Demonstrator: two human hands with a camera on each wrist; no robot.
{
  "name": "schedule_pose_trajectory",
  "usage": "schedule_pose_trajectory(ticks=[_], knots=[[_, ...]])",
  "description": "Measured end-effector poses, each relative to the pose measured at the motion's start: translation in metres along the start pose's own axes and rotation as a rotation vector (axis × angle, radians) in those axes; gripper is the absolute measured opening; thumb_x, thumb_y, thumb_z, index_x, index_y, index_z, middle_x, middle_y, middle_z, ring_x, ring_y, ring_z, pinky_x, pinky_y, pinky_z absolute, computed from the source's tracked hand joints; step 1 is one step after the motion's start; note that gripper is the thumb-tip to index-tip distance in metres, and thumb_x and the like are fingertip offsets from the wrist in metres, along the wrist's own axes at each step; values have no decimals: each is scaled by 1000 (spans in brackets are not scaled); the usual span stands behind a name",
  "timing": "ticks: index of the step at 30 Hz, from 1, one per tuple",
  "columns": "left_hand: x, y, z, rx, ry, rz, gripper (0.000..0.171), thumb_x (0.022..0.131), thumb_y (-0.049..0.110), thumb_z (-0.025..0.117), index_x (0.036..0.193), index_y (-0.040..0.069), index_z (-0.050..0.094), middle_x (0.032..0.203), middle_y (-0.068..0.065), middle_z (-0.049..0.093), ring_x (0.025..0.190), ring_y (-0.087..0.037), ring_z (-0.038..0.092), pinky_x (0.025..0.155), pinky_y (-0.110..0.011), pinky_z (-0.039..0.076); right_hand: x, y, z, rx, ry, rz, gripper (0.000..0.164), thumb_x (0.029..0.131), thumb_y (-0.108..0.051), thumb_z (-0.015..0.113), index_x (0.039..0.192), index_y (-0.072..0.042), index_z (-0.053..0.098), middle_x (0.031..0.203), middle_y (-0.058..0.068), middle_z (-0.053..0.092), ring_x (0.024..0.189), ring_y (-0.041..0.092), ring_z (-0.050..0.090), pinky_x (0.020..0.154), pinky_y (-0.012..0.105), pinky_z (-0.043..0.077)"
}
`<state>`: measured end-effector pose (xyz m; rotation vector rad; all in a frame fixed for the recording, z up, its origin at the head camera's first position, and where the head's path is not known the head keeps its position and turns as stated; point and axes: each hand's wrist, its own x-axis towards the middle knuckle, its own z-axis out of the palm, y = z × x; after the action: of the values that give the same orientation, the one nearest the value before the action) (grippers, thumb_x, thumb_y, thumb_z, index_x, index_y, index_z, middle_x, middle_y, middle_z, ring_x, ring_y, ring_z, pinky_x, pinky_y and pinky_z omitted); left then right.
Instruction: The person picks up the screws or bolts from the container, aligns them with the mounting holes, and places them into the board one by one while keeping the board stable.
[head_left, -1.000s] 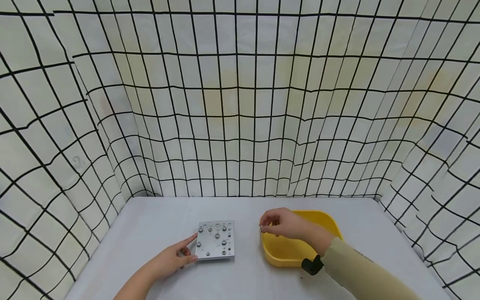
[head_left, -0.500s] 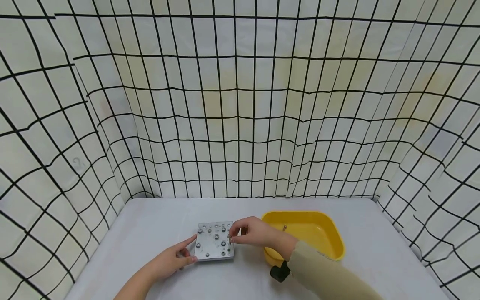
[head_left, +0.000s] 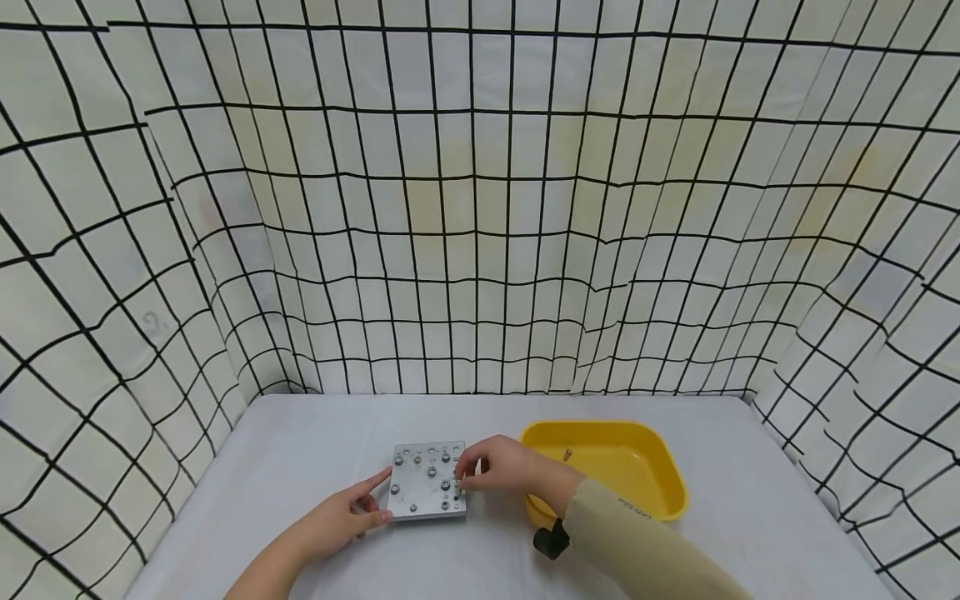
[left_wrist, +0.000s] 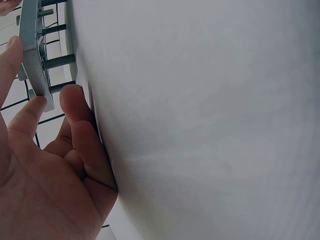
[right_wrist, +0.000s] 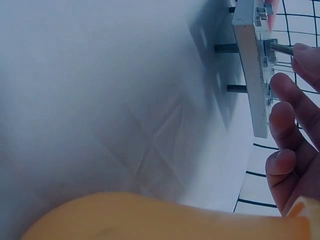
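Note:
A square silver metal plate (head_left: pixel 412 490) with several bolts set in its holes sits at the middle of the table. Their threaded shanks stick out below it, as the left wrist view shows. My left hand (head_left: pixel 341 521) steadies the plate by its left side, index finger at the far part and thumb at the near corner. Over the plate's right edge is my right hand (head_left: pixel 510 467). In the right wrist view its fingertips pinch a small threaded screw (right_wrist: pixel 283 48) that points at the plate's upper face; the screw's other end is hidden by the fingers.
To the right stands a yellow tray (head_left: pixel 600 427), partly behind the right forearm, with a small screw (head_left: pixel 567 455) inside. A white table (head_left: pixel 330 433) lies beneath everything. White walls with black grid lines (head_left: pixel 480 250) enclose the back and sides.
My right hand has come left from the tray to the plate's right edge with the screw, then dropped slightly lower there. The left hand has kept its hold on the plate.

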<state>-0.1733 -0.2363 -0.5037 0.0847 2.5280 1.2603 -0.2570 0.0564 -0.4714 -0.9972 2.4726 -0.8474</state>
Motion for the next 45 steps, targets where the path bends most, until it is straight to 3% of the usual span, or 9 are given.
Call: schedule_pose_trajectory(ticks=[33,45], knots=[[1,-2,0,11,0,9,81,86,40,76,152,12,40,95,-2,54,74,-19,51,60,-28,42,5,3,6,-21,-25,6,5,91,-27,73,94,-32,74,85,-18,63,76,5,54,71,21,47],[-1,-1,1,18,17,5,80,85,40,76,152,12,42,94,-2,54,73,-19,50,60,-28,41,4,3,8,-77,-28,-3,8,93,-27,72,91,-34,71,84,-18,60,77,4,54,72,21,47]])
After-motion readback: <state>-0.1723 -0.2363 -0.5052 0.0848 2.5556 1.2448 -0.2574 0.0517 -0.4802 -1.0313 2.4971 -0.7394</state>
